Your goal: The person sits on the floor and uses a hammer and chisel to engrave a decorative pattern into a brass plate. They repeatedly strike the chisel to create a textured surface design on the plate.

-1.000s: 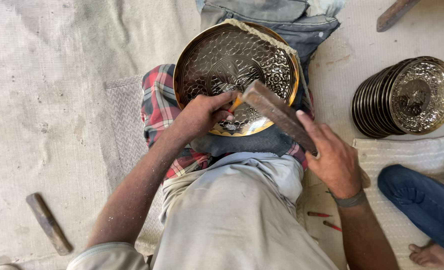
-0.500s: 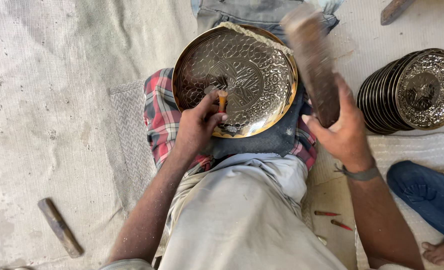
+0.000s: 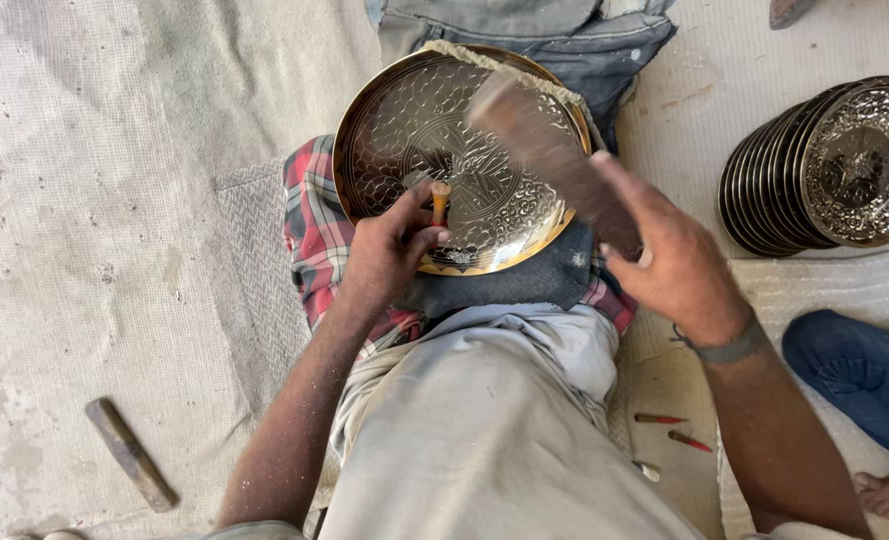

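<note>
Two tools lie loose at the far edges of the scene, and the nearer of them, a flat wooden bar (image 3: 131, 453), rests on the pale floor cloth (image 3: 85, 200) at lower left, well apart from the work. Moving right, the left hand (image 3: 390, 255) pinches a short punch (image 3: 441, 201) between thumb and fingers, holding it upright with its tip on the embossed brass plate (image 3: 455, 160). That plate sits tilted on a dark pad (image 3: 525, 280) over a checked cloth (image 3: 315, 240) on the person's lap.

Right of the punch, the right hand (image 3: 670, 255) is clenched round a wooden mallet (image 3: 555, 160), which is raised above the plate and blurred. To strike well, I judge the punch should stay square to the metal, the fingers low on its shank and clear of its head, and the blow should land flat and centred so the tip does not skid across the pattern.

Room is tight toward the right: a stack of finished plates (image 3: 835, 170) leans just beyond the mallet arm, another person's blue-clad leg (image 3: 855, 370) lies near the elbow, and small red-handled punches (image 3: 675, 430) lie on the floor beside the knee. Open space lies on the left cloth.
</note>
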